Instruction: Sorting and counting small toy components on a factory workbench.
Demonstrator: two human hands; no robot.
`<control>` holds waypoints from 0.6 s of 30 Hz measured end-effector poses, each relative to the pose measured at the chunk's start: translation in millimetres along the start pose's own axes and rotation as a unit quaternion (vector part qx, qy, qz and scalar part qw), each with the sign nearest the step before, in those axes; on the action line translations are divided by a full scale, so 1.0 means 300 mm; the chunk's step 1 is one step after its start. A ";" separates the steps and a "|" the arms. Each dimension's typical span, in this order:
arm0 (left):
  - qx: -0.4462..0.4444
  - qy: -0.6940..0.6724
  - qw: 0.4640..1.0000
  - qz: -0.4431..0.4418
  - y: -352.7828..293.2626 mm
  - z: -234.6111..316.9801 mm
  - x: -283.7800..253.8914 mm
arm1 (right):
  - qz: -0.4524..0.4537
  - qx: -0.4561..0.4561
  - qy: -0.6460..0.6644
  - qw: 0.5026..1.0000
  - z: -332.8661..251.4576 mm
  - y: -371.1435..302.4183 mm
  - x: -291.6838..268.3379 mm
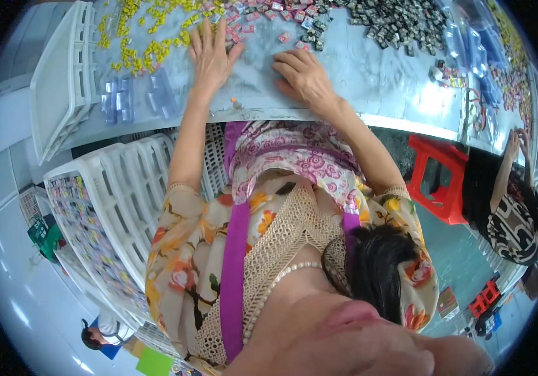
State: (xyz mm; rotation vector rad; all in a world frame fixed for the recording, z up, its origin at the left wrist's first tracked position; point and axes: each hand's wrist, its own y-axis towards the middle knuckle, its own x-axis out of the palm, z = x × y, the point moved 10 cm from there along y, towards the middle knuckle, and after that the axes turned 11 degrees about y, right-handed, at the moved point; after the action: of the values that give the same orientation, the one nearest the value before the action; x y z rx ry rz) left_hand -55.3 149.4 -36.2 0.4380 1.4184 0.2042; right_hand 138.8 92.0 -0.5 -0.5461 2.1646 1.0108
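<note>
My left hand (212, 61) is palm down on the table, its fingers spread, and the fingertips reach the small yellow pieces (151, 55) and the edge of the small pink pieces (263, 15). Palm down to the right of it rests my right hand (306, 78), its fingers loosely bent and slightly apart, with no piece visible in it. A few pink pieces and black pieces lie just beyond its fingertips. The big heap of small black pieces (397, 22) is farther right. Whatever lies under either palm is hidden.
Clear plastic trays (117, 100) sit at the table's left, more clear trays (476, 47) at the right. A white crate (62, 88) leans at the left edge; stacked white crates (112, 200) stand below. Beside a red stool (438, 178), another person's hands (516, 143) work at the right.
</note>
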 end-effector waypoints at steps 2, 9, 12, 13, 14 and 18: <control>0.008 0.052 0.998 0.016 0.070 0.022 -0.014 | -0.016 0.012 0.021 1.000 0.023 -0.033 -0.030; -0.074 0.062 0.994 -0.048 0.250 0.081 -0.017 | -0.058 0.029 0.074 0.995 0.037 -0.117 -0.185; -0.052 0.067 0.996 -0.006 0.254 0.089 -0.002 | 0.033 0.071 0.099 0.992 0.140 -0.073 -0.274; -0.034 0.049 0.998 0.021 0.253 0.094 -0.001 | 0.112 0.096 0.097 0.984 0.201 -0.070 -0.324; -0.028 0.044 0.999 0.016 0.244 0.101 0.016 | 0.114 0.104 0.094 0.983 0.236 -0.075 -0.325; 0.067 0.019 0.985 0.158 0.279 0.205 -0.040 | 0.095 0.182 0.025 0.978 0.407 -0.028 -0.239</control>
State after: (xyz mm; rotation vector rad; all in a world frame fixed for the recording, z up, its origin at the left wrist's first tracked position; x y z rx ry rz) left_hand 13.3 209.8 14.6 0.7749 1.3987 0.3773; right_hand 241.6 189.1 -10.1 -0.1964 2.4068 0.6728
